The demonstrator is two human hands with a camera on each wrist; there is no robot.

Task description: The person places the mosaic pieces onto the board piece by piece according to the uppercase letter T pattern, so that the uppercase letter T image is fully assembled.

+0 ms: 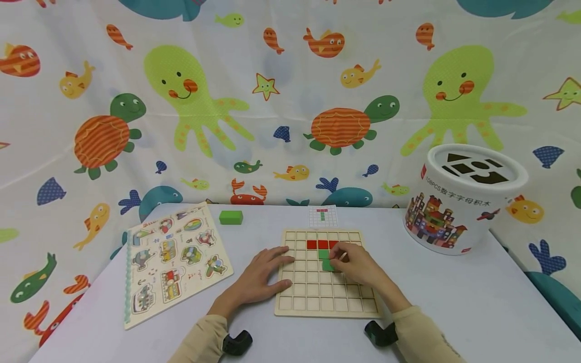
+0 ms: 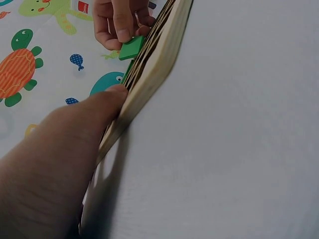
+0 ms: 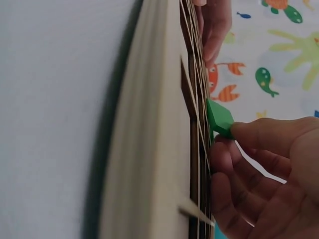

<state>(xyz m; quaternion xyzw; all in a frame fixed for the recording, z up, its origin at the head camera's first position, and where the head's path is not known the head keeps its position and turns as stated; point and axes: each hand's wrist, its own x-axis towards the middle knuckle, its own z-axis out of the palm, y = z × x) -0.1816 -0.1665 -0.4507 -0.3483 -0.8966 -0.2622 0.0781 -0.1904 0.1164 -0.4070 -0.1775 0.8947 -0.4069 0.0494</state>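
Observation:
A wooden grid board (image 1: 327,314) lies on the table. A row of red square tiles (image 1: 323,244) fills part of an upper row, with a green tile (image 1: 323,254) directly below. Over the cell under that, my right hand (image 1: 360,267) pinches another green tile (image 1: 327,265) between thumb and fingers. In the right wrist view the held tile (image 3: 219,118) is tilted near the board's surface. My left hand (image 1: 258,275) rests at the board's left edge with fingers extended, its thumb (image 2: 107,102) touching the edge in the left wrist view.
Behind the board lies a small card (image 1: 323,216) printed with a red and green T on a grid. A green block (image 1: 231,217) and a picture puzzle board (image 1: 152,267) lie to the left. A white bucket (image 1: 447,212) with a shape-cut lid stands back right.

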